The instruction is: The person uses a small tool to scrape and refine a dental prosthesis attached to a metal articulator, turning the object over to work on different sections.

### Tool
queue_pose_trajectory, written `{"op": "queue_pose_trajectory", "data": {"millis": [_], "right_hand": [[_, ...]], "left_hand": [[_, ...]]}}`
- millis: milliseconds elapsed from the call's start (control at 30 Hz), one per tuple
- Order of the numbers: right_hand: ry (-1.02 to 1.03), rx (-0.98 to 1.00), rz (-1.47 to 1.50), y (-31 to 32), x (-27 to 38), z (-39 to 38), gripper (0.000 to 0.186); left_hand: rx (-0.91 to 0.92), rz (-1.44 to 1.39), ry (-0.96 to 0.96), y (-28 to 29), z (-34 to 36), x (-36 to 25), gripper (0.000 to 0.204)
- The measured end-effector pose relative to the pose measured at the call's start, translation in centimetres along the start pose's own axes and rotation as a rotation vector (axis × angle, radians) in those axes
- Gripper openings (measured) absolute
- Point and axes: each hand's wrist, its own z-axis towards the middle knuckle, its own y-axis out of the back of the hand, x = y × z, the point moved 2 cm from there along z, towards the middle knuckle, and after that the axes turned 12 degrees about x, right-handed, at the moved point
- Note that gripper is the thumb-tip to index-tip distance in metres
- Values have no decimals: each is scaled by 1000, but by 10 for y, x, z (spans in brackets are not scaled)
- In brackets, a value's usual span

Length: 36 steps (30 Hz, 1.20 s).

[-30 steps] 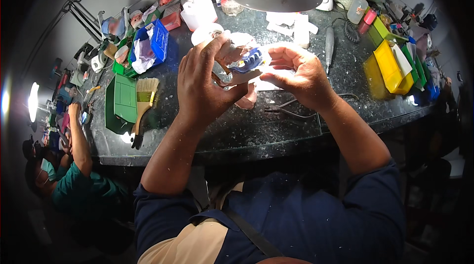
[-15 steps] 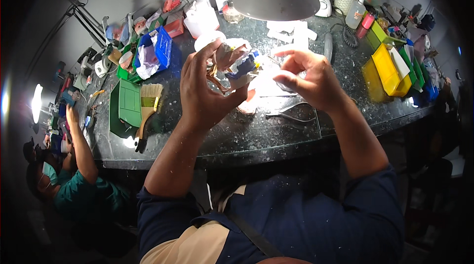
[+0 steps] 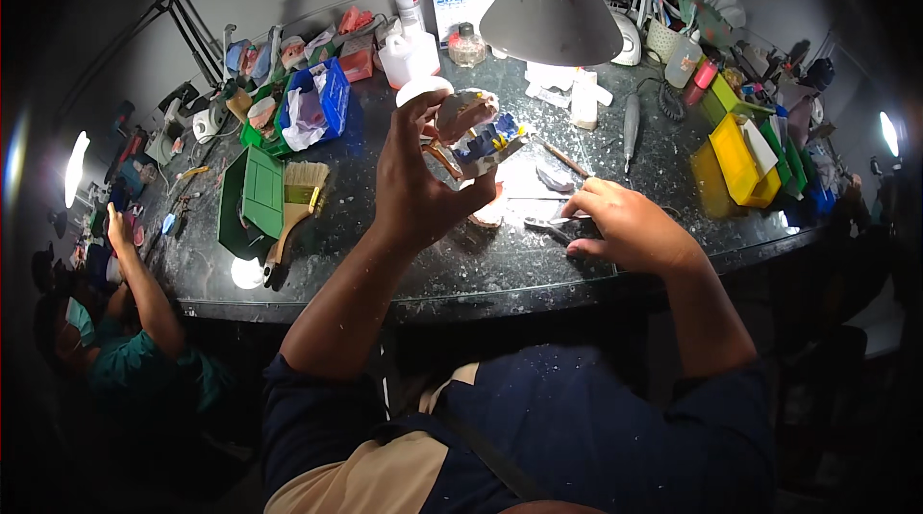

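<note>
My left hand is closed around a dental model set, raised above the bench under the lamp. The set has plaster casts, pinkish and white, with blue and yellow material between them and a brass-coloured hinge frame at its side. My right hand is low over the bench, its thumb and fingers around the handles of metal pliers lying there. Part of the pliers is hidden under the hand. Just beyond its fingers lie a thin brown-handled tool and a grey plaster piece.
A grey lamp hangs over the middle. At left stand a green box, a brush and a blue bin; at right, a yellow bin and a handpiece. Another person works at far left.
My right hand has moved down from beside the model set to the pliers on the bench. My left hand still holds the set up. The view has shifted slightly.
</note>
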Motion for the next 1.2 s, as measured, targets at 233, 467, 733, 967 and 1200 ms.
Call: {"op": "queue_pose_trajectory", "data": {"millis": [233, 467, 733, 967, 1200], "right_hand": [[-29, 97, 98, -13, -4, -1, 27], [-65, -39, 9, -3, 13, -3, 22], [-16, -391, -48, 22, 24, 4, 18], [35, -472, -138, 26, 25, 15, 25], [62, -564, -221, 30, 33, 25, 26]], "left_hand": [[59, 60, -37, 4, 3, -13, 94], [31, -688, 31, -5, 2, -6, 82], [148, -1338, 543, -5, -2, 1, 71], [64, -1287, 666, -3, 5, -11, 65], [130, -1304, 684, -4, 2, -6, 71]]}}
